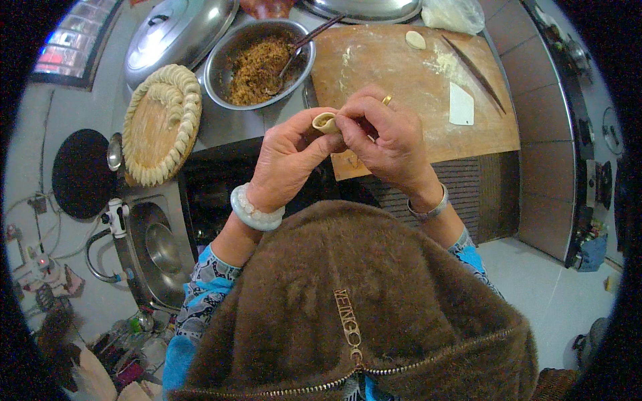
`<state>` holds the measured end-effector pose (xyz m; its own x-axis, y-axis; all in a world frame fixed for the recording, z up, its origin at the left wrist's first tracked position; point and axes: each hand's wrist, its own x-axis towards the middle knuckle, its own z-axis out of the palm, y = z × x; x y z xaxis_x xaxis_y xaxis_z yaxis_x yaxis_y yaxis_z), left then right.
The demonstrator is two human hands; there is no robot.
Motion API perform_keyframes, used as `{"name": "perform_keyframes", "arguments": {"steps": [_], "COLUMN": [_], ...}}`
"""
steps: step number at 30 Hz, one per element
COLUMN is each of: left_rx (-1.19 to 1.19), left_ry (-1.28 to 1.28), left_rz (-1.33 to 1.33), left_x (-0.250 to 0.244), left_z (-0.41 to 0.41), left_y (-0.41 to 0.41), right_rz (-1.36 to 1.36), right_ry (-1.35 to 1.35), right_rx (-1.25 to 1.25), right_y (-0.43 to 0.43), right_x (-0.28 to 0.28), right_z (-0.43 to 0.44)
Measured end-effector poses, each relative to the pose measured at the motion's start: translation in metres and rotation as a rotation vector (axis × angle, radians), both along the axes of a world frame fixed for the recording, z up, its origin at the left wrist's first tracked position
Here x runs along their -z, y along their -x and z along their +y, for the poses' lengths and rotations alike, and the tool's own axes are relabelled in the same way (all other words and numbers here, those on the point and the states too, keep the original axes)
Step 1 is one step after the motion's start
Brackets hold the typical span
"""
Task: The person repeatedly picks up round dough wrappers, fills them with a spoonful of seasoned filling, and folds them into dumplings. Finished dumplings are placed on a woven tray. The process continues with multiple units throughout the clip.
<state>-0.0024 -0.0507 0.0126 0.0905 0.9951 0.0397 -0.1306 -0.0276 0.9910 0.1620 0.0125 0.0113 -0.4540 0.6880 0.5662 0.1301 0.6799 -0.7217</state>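
Note:
Between my two hands is a small dumpling (326, 122), its wrapper folded partly around brown filling that shows at the open left end. My left hand (296, 150) cradles it from the left and below. With thumb and forefinger, my right hand (383, 133) pinches the wrapper's edge on the right side. Beyond my left hand stands a steel bowl (211, 82) of crumbly brown filling (261, 70), with a spoon (285, 69) and dark chopsticks (321, 30) resting in it. A single round dough wrapper (415, 40) lies at the back of the floured wooden board (371, 65).
A round wooden tray (150, 125) at left carries finished dumplings (186, 100) in overlapping rows. On the board lie a thin dark rolling pin (474, 74) and a white dough scraper (461, 104). Behind are steel lids (175, 35) and a plastic bag (454, 15). A sink (160, 245) is lower left.

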Motion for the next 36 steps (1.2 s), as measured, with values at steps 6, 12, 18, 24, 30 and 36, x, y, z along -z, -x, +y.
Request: {"name": "perform_keyframes", "arguments": {"steps": [6, 12, 18, 24, 30, 36], "left_rx": [0.007, 0.028, 0.046, 0.090, 0.086, 0.096], "left_ry": [0.083, 0.066, 0.087, 0.101, 0.117, 0.101], "left_rz": [-0.003, 0.133, 0.019, 0.038, 0.084, 0.212], "left_x": [0.000, 0.005, 0.001, 0.001, 0.000, -0.002], "left_z": [0.002, 0.003, 0.001, 0.002, 0.002, 0.004], "left_y": [0.004, 0.006, 0.004, 0.004, 0.004, 0.008], "right_rz": [0.065, -0.029, 0.012, 0.016, 0.005, 0.026], "right_ry": [-0.119, -0.141, 0.107, 0.088, 0.023, -0.055], "right_rx": [-0.010, -0.096, -0.138, -0.104, -0.090, -0.091], "right_y": [0.001, 0.002, -0.008, -0.004, -0.001, 0.001], "right_x": [0.004, -0.001, -0.009, 0.004, 0.008, 0.004], "right_z": [0.005, 0.004, 0.004, 0.010, 0.009, 0.006]}}
